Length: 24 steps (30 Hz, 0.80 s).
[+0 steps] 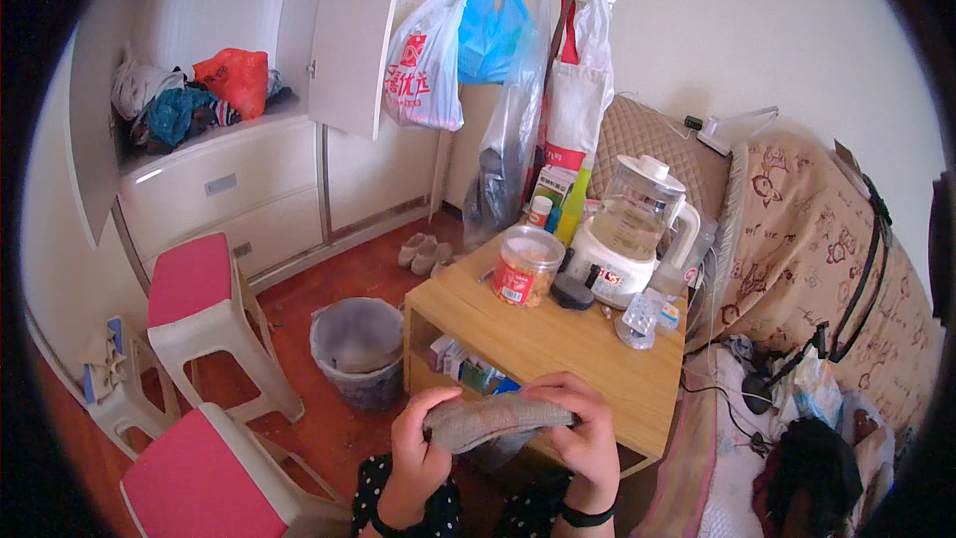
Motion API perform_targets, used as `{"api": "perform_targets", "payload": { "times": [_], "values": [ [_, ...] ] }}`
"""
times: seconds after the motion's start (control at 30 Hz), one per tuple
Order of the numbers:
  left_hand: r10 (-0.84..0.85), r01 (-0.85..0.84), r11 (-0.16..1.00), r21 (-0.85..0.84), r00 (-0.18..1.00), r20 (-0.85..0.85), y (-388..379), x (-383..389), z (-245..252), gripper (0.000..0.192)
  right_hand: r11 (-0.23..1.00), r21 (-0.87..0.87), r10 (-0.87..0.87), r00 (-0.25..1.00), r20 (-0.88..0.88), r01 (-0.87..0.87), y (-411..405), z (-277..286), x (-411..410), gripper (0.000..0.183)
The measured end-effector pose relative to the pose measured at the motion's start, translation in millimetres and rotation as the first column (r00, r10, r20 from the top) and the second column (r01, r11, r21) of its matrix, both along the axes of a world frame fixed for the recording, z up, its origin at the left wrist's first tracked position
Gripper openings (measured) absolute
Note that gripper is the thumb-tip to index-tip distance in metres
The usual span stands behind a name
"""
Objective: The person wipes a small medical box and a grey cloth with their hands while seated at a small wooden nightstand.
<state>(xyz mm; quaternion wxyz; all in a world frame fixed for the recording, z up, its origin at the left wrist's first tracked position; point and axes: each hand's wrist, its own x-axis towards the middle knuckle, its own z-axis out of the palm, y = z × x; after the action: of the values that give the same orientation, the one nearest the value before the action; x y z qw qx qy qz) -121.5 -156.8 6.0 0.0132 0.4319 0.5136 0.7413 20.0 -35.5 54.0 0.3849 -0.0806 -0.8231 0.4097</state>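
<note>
A folded or rolled piece of grey-brown cloth (497, 421) is held between my two hands, low in the middle of the view. My left hand (420, 442) grips its left end, thumb and fingers closed on it. The right end is in my right hand (579, 430), with the fingers curled over the top edge. A black band circles each wrist. The cloth is in front of the near edge of a small wooden table (597, 366). Part of something thin and translucent shows below the cloth; I cannot tell what it is.
On the table stand a glass kettle on its base (624, 232), a clear plastic jar (526, 269) and a black round object (573, 291). Left are a lined waste bin (358, 381) and stools with pink seats (190, 280). Plastic bags (433, 52) hang behind. A cluttered bed (736, 463) lies right.
</note>
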Motion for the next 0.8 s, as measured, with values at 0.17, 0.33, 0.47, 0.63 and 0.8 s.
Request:
{"api": "perform_targets", "payload": {
  "times": [0.17, 0.33, 0.47, 0.63, 0.8],
  "values": [
    [-0.051, 0.059, 0.998, 0.034, 0.979, -0.197, 4.1, -0.4, 2.1, 0.034, 0.992, -0.08, -0.094, 0.996, 0.004, 0.094, 0.7, -4.2, 1.9, 0.022],
    [-0.109, 0.102, 0.994, -0.039, 0.937, -0.333, 7.2, 3.2, 0.7, 0.028, 0.944, 0.146, -0.28, 0.952, -0.125, 0.296, 1.1, -1.2, -3.3, 0.016],
    [-0.023, 0.016, 0.999, -0.029, 0.958, -0.285, 8.6, 7.8, -0.7, 0.018, 0.955, 0.039, -0.292, 0.955, -0.058, 0.295, -1.1, 0.3, -1.7, 0.016],
    [-0.097, 0.092, 0.988, -0.125, 0.995, -0.036, 6.8, 12.1, -4.7, 0.007, 0.952, -0.009, -0.305, 0.95, -0.066, 0.305, -3.0, 3.4, -1.9, 0.023],
    [-0.029, 0.029, 0.998, -0.063, 1.0, -0.009, 5.2, 3.1, -8.3, 0.008, 0.998, -0.012, -0.062, 0.996, 0.059, 0.063, 13.0, 1.6, 18.8, 0.024]
  ]
}}
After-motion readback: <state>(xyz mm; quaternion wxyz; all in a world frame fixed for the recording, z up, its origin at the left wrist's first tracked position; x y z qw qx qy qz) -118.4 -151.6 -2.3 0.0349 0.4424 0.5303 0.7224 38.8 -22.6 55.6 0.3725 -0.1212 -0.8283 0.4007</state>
